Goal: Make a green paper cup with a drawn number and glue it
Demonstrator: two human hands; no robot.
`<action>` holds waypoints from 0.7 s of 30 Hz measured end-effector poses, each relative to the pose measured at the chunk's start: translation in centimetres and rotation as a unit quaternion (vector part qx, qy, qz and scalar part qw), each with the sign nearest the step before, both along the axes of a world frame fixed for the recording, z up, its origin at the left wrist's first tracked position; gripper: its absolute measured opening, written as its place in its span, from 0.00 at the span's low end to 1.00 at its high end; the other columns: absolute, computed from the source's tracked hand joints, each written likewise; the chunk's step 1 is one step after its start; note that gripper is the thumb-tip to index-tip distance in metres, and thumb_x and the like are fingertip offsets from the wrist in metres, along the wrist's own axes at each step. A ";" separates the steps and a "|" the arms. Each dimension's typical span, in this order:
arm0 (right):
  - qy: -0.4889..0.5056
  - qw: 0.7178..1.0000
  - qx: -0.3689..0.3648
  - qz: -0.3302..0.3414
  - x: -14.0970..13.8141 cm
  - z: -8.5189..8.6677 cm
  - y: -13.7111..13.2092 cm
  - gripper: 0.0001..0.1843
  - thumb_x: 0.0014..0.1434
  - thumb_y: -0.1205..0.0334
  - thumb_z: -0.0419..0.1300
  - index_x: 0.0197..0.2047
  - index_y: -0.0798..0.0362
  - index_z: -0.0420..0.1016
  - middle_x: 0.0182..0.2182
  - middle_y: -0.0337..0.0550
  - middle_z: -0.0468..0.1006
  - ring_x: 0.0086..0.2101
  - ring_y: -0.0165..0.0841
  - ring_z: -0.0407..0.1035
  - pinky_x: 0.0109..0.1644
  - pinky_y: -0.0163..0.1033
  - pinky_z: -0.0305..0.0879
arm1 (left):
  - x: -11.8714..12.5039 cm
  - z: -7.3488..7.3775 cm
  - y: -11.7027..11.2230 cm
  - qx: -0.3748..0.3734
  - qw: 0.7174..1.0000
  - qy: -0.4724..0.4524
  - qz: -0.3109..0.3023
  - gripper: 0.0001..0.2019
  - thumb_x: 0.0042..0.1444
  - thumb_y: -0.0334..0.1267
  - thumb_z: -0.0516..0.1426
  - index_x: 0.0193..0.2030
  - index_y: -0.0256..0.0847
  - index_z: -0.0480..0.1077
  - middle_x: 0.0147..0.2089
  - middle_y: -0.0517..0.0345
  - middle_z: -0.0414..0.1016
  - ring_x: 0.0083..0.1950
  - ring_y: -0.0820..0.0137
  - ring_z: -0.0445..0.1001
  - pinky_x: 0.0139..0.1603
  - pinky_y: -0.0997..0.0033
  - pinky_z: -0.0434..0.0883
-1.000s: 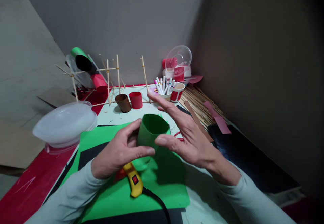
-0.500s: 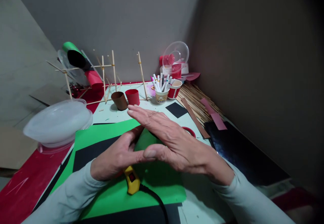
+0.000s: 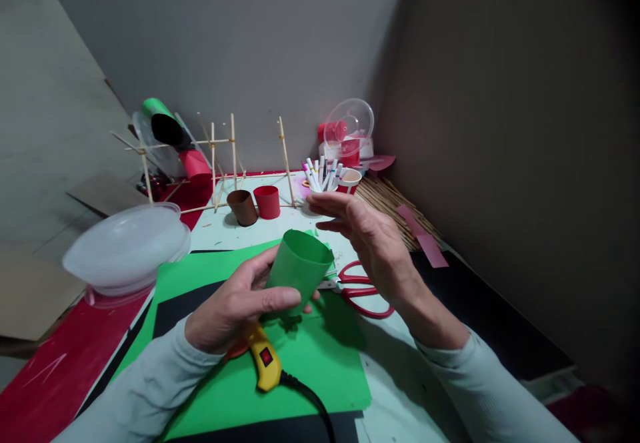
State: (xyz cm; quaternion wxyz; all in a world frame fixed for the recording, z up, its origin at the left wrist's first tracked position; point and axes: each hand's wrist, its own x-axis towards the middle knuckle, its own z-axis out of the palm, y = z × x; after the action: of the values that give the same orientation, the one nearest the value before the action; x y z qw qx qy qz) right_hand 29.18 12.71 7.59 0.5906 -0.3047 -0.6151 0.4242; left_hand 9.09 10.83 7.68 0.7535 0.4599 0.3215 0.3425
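Note:
My left hand (image 3: 235, 306) is wrapped round a green paper cup (image 3: 299, 268), holding it tilted above a green paper sheet (image 3: 310, 369). My right hand (image 3: 370, 239) hovers just right of the cup with its fingers stretched out, holding nothing. A yellow glue gun (image 3: 263, 363) lies on the green sheet under my left wrist. Red-handled scissors (image 3: 361, 289) lie on the table below my right hand.
A brown cup (image 3: 243, 206) and a red cup (image 3: 267, 201) stand by a wooden stick frame (image 3: 233, 156). A cup of markers (image 3: 323, 176), a stack of sticks (image 3: 390, 203), a clear plastic container (image 3: 125, 249) at left, and walls behind and right.
My right hand, which lay flat over the cup's mouth half a second ago, has lifted off to the right. The cup is uncovered and tilted in my left hand; scissors show.

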 end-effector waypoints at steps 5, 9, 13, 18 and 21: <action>-0.088 0.994 0.015 -0.061 0.2 0.8 -0.5 0.15 0.68 0.51 0.59 0.51 0.48 0.80 0.52 0.43 0.82 0.53 0.39 0.74 0.53 0.42 0.71 | -0.4 -0.2 0.9 -0.031 0.997 -0.058 0.026 0.15 0.51 0.39 0.69 0.45 0.39 0.79 0.42 0.49 0.85 0.42 0.61 0.83 0.44 0.65 0.79; -0.138 0.990 0.022 -0.029 -0.3 1.2 -0.9 0.12 0.64 0.56 0.62 0.49 0.48 0.79 0.60 0.44 0.77 0.59 0.41 0.70 0.55 0.44 0.70 | -0.5 -0.5 1.3 -0.038 0.997 -0.065 0.030 0.16 0.50 0.42 0.69 0.45 0.38 0.80 0.40 0.48 0.85 0.41 0.59 0.83 0.43 0.65 0.80; -0.116 0.992 -0.030 0.024 -0.7 0.5 -0.8 0.05 0.62 0.59 0.65 0.37 0.50 0.77 0.63 0.43 0.74 0.62 0.42 0.67 0.60 0.46 0.66 | -0.5 -0.6 1.2 -0.043 0.997 -0.069 -0.003 0.17 0.52 0.46 0.68 0.44 0.38 0.80 0.39 0.48 0.85 0.39 0.59 0.83 0.44 0.63 0.80; 0.063 0.981 -0.151 0.101 -0.8 -0.7 0.0 0.07 0.60 0.56 0.66 0.37 0.50 0.78 0.52 0.44 0.81 0.44 0.38 0.76 0.47 0.43 0.72 | -0.5 -0.2 1.4 -0.044 0.997 -0.061 -0.014 0.25 0.54 0.54 0.65 0.49 0.35 0.79 0.44 0.41 0.84 0.43 0.53 0.82 0.44 0.55 0.80; 0.138 0.961 -0.208 0.121 -0.8 -0.9 0.4 0.09 0.55 0.58 0.68 0.38 0.51 0.81 0.40 0.43 0.82 0.40 0.37 0.76 0.49 0.42 0.72 | -0.7 -0.2 2.0 -0.040 0.996 -0.037 0.073 0.18 0.57 0.50 0.63 0.47 0.38 0.79 0.42 0.47 0.83 0.42 0.60 0.79 0.42 0.62 0.79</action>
State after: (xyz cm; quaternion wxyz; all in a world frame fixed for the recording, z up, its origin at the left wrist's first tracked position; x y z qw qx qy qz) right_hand 28.34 13.08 6.65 0.5381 -0.2827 -0.4580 0.6487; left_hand 8.41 12.80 7.47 0.7556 0.3914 0.3399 0.4004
